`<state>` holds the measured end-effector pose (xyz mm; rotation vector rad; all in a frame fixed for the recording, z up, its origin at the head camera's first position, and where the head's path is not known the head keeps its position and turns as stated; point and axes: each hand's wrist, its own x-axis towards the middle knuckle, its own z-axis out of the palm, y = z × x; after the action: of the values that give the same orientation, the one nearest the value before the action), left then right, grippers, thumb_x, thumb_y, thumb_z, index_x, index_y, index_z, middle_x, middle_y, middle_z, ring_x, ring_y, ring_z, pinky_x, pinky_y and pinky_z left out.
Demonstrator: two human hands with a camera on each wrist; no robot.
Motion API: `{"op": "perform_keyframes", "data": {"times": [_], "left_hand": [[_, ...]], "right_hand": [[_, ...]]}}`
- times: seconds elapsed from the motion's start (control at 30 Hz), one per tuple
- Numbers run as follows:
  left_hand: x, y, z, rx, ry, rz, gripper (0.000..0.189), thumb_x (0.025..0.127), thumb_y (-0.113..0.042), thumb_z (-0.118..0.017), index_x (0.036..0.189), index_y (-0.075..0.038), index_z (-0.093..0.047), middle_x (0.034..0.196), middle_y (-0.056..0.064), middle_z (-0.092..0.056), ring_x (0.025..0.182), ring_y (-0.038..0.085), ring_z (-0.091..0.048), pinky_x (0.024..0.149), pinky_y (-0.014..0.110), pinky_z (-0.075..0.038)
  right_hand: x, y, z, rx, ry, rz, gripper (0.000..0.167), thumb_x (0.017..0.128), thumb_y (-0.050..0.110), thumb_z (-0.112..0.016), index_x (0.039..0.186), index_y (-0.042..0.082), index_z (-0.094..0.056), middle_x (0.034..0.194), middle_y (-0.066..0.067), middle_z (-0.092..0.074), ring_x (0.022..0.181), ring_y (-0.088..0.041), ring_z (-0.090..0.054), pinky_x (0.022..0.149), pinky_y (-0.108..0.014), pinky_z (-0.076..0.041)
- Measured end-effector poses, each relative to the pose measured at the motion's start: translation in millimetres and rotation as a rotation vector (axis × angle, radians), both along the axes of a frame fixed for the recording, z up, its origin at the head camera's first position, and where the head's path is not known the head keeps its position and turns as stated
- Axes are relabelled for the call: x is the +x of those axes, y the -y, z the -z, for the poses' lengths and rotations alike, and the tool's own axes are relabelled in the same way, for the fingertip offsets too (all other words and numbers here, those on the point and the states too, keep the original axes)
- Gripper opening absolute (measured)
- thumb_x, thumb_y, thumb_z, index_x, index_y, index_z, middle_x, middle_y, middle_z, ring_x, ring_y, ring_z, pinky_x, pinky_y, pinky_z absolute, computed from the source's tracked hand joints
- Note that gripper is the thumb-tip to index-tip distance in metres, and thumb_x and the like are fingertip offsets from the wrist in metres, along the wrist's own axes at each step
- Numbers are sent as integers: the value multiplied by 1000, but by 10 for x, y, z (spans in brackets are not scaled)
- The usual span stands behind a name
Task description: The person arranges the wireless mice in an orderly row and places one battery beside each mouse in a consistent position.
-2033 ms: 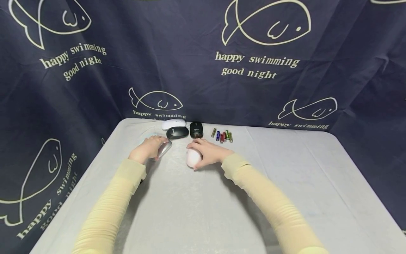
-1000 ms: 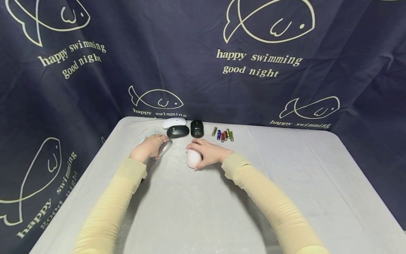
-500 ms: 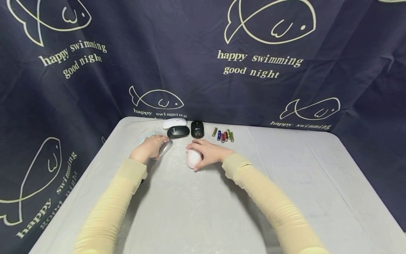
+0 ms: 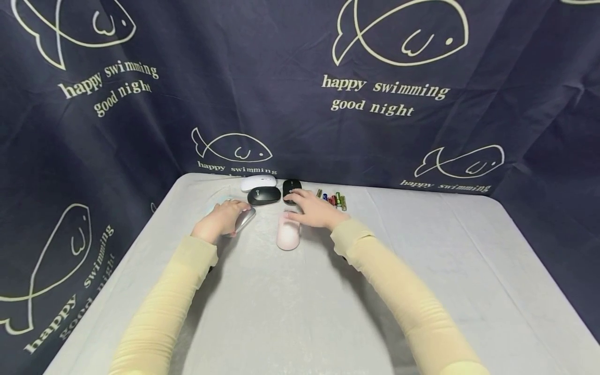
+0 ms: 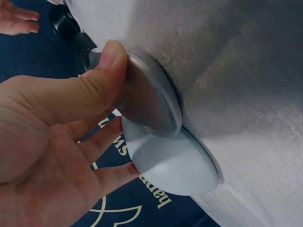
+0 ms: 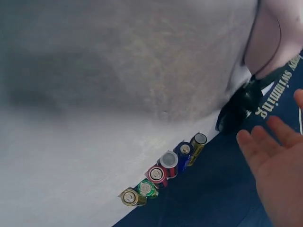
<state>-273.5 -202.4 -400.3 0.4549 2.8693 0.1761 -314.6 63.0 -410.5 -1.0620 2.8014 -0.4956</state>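
- near the far edge of the tabletop (image 4: 281, 312), head view: the left hand (image 4: 221, 221) grips the silver mouse (image 4: 246, 220).
- to its right, the right hand (image 4: 313, 208) is spread wide, thumb over the far end of the pink mouse (image 4: 288, 235); whether they touch, i cannot tell.
- its fingertips overlap the far black mouse (image 4: 292, 185); a second black mouse (image 4: 264, 196) lies just before a white mouse (image 4: 258, 182).
- left wrist view: the thumb presses the silver mouse; a pale blue mouse (image 5: 173, 163) sits just beside it, other fingers at its edge.
- right wrist view: extended fingers come near the far black mouse; the pink mouse is at upper right, and six batteries (image 6: 157, 174) lie in a slanting row.
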Motion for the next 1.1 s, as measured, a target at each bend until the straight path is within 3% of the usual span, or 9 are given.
{"op": "perform_keyframes", "data": {"times": [0.17,0.4,0.73,1.1], "left_hand": [[11,-20,-4,6,-2,-1,84,60,5,-81,136,-7,-47,144,21,-39,130,46,-36,102,68,-24],[15,-22,12,31,6,-13,85,60,6,-80,137,-7,-47,145,21,-38,131,45,-34,103,68,-21],[11,3,37,30,4,-4,84,59,6,-81,136,-7,-47,144,21,-39,130,46,-35,102,69,-22],[18,5,26,49,-10,0,83,59,7,-79,135,-6,-48,143,21,-41,130,45,-35,102,69,-21]], "right_hand": [[-116,14,1,-24,-23,64,55,94,48,-48,140,17,-44,148,-17,-33,137,-34,-31,109,-46,-30],[-240,97,19,-10,17,119,50,100,42,-37,143,16,-39,150,-14,-29,138,-33,-28,111,-46,-27],[-317,247,-1,-3,22,185,51,98,34,-47,144,15,-39,150,-15,-29,136,-37,-31,107,-50,-32],[-398,378,-27,28,83,254,49,98,27,-47,145,17,-37,151,-18,-25,135,-40,-30,110,-47,-29]]}}
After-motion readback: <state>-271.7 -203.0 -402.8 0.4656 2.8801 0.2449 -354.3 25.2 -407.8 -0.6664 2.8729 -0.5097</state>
